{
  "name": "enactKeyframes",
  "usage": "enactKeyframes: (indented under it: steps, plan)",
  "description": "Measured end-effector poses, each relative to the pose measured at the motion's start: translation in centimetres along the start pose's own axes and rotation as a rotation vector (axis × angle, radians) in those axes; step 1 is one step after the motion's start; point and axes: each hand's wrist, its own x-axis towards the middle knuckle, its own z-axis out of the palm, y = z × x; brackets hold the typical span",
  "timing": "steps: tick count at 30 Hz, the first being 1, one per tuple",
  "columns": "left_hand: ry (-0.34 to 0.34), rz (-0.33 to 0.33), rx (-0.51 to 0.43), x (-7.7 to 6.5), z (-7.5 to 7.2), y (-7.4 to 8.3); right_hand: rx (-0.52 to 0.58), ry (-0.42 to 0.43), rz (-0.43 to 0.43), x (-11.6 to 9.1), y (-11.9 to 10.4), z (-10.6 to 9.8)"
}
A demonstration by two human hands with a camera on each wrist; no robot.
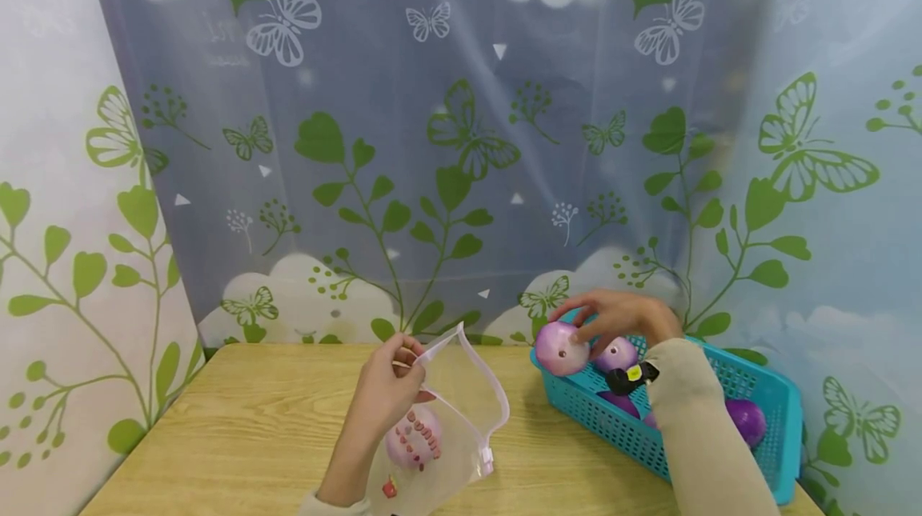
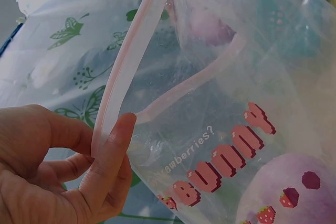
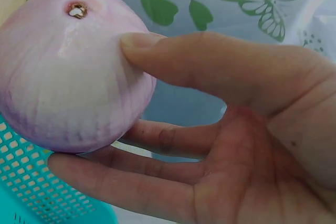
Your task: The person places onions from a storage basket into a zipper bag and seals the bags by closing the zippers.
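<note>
My left hand pinches the pink-edged rim of a clear zip bag printed with "BUNNY" and strawberries. The bag's mouth gapes toward the right, its slider hanging at the lower corner. Inside lies one pale purple onion, partly hidden by the print; the left wrist view shows its side too. My right hand grips another pale purple onion between thumb and fingers, above the near-left end of the blue basket. Its cut end shows in the right wrist view.
In the basket sit more onions, a pale one by my right hand and a dark purple one toward the far right end. The wooden table meets a patterned curtain at its back edge.
</note>
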Motion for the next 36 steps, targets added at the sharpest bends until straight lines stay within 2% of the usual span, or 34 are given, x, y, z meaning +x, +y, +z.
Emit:
enactKeyframes:
  steps: [7,15,20,24,32,36]
  plan:
    - [0.0,-0.003,-0.001,-0.1,0.0,0.1,-0.021,0.001,-0.082,-0.2,-1.2,1.0]
    - [-0.002,-0.004,0.003,-0.1,0.1,0.1,-0.071,0.019,-0.22,-0.5,-2.5,2.4]
    - [-0.002,0.0,0.001,0.0,0.1,0.0,-0.084,-0.001,-0.289,-0.3,-3.6,3.3]
    - [0.0,0.003,0.005,0.0,0.1,-0.1,-0.116,-0.008,-0.34,0.0,-4.6,4.1]
    - [0.001,-0.002,0.014,0.1,0.1,0.0,-0.254,0.018,-0.492,0.6,-6.4,5.8]
    - [-0.001,-0.001,0.019,0.0,0.1,0.0,-0.267,0.017,-0.514,0.6,-7.1,6.5]
